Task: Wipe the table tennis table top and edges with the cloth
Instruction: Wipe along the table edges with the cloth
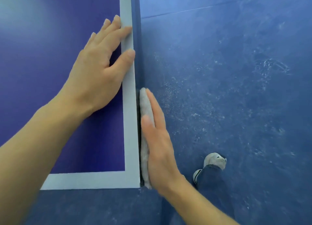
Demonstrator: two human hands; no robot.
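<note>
The right hand point(158, 143), fingers straight, presses a grey cloth point(145, 137) flat against the side edge of the table tennis table point(59, 55), near its corner. The left hand point(99, 64) rests spread and relaxed on the tabletop, grasping nothing, fingertips on the white border line point(129, 106). Beside the table lies a scuffed blue floor point(236, 72), with a white sneaker point(214, 160) near the corner.

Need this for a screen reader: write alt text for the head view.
The right hand presses a grey cloth against the edge of a blue table tennis table, near its corner. The left hand rests flat on the top, fingers on the white border line.
</note>
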